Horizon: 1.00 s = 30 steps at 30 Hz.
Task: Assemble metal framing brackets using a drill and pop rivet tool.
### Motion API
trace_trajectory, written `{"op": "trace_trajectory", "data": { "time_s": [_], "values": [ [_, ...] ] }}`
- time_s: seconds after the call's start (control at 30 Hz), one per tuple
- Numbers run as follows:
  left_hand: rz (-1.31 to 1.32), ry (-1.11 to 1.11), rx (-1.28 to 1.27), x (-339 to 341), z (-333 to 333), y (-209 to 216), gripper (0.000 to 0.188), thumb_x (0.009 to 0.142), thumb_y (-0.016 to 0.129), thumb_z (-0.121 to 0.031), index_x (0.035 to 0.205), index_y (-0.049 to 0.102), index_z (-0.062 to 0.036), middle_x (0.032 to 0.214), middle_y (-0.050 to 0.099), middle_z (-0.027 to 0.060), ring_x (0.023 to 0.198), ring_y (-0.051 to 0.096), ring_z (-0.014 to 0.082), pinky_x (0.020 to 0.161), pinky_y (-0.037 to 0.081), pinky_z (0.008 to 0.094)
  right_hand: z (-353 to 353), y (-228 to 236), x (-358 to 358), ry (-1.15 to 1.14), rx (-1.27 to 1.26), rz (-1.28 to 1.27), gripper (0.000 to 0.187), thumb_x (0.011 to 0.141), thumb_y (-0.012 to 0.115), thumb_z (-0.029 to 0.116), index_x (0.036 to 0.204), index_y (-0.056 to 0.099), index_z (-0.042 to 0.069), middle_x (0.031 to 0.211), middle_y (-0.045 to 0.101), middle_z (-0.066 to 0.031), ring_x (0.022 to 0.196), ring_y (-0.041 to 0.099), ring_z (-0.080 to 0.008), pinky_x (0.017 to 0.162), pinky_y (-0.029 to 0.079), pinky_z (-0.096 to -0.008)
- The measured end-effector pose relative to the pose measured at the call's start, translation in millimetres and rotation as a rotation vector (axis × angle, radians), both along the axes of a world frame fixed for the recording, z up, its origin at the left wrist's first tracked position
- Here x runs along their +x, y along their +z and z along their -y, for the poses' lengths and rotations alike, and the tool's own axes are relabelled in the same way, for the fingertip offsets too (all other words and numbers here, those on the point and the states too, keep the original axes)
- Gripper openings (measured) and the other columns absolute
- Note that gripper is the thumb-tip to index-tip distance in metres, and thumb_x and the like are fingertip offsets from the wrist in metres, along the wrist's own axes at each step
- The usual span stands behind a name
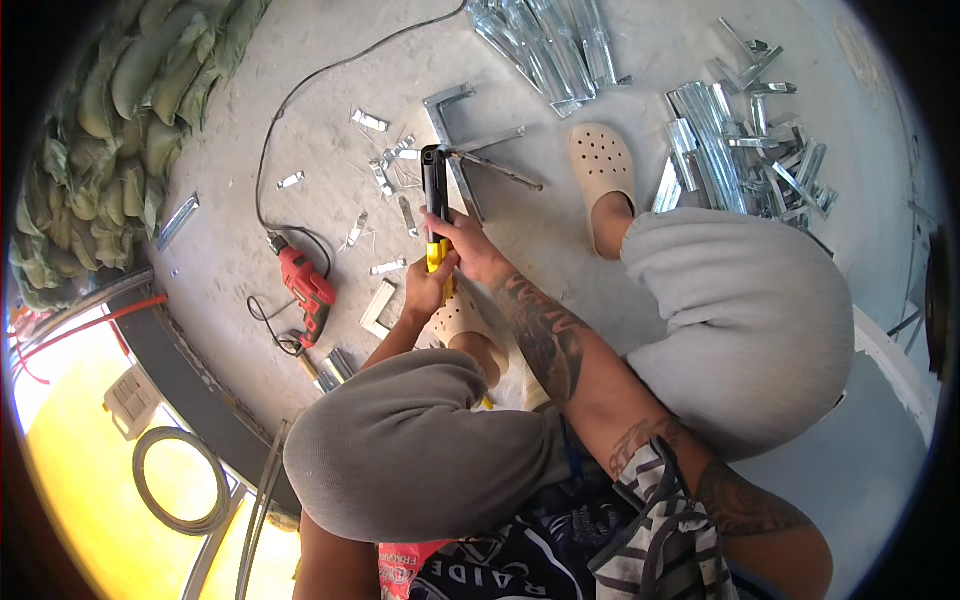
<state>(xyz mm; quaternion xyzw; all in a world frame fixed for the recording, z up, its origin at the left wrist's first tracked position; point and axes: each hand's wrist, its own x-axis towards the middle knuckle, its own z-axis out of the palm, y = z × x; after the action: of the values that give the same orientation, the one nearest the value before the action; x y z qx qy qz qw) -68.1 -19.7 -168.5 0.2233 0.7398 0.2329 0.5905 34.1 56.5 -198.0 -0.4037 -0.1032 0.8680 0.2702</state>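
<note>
Person squats on a dusty concrete floor (620, 60), both hands wrapped tight round the black-and-yellow handles of a hand riveter (435, 205): right hand (468, 248) high on the grip, left hand (428, 285) lower, on the yellow part. Tool stands nearly upright, head pressed onto a joint of grey metal brackets (462, 135) lying flat just ahead of the feet. Looks like mid-squeeze on a fastener; can't tell if it's popped yet. Next move prob calls for a firm, square squeeze w/o letting the thin strip slide.

Brackets: thin folded sheet steel, shiny, sharp-edged, L-shaped. More in loose heaps top centre (545, 40) & right (735, 140). Small offcuts (385, 170) scattered about. Red drill (305, 285) w/ black cord lies to the left, untouched. Cream perforated clog (602, 165), soft rubbery look. Green sandbags (130, 120) stacked far left.
</note>
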Motion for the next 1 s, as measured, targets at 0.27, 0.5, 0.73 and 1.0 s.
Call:
{"op": "trace_trajectory", "data": {
  "time_s": [0.27,0.5,0.73,1.0],
  "values": [
    [-0.122,-0.183,-0.115,-41.6,-14.7,39.5,0.042,0.09,0.065,-0.037,0.095,0.067,0.0044,0.076,0.065,0.0092,0.066,0.063,0.0166,0.062,0.05,0.0315,-6.7,14.0,-33.6,-0.064,-0.289,-0.026,0.05,0.098,0.046,0.057,0.1,0.059,0.009,0.084,0.056,-0.0009,0.072,0.052,-0.0112,0.068,0.045,-0.0277],
    [-0.031,-0.302,-0.066,-42.2,-64.5,89.4,0.073,0.086,0.069,-0.035,0.137,0.036,0.0044,0.111,0.061,0.0144,0.108,0.057,0.0202,0.091,0.045,0.0293,-9.1,-11.9,-10.9,-0.174,-0.238,-0.246,0.038,0.101,0.048,0.046,0.102,0.056,0.009,0.086,0.058,-0.0023,0.069,0.053,-0.0123,0.066,0.046,-0.0252],
    [0.099,0.17,0.081,-21.2,-2.6,11.5,0.058,0.088,0.073,-0.02,0.127,0.036,0.0022,0.093,0.062,0.0131,0.071,0.065,0.0199,0.061,0.053,0.0325,-6.2,10.4,-14.5,-0.022,-0.251,-0.343,0.079,0.089,0.042,0.076,0.13,0.05,0.009,0.105,0.058,-0.0044,0.102,0.055,-0.019,0.091,0.044,-0.0356],
    [-0.041,-0.285,0.04,-98.5,-14.4,129.5,0.027,0.09,0.066,-0.02,0.105,0.058,-0.0005,0.068,0.06,0.0051,0.054,0.058,0.0137,0.057,0.049,0.0292,-0.4,20.1,-32.1,0.121,0.249,-0.059,0.056,0.1,0.034,0.062,0.098,0.056,0.01,0.082,0.054,0.0009,0.077,0.052,-0.0099,0.077,0.042,-0.0244]
  ]
}}
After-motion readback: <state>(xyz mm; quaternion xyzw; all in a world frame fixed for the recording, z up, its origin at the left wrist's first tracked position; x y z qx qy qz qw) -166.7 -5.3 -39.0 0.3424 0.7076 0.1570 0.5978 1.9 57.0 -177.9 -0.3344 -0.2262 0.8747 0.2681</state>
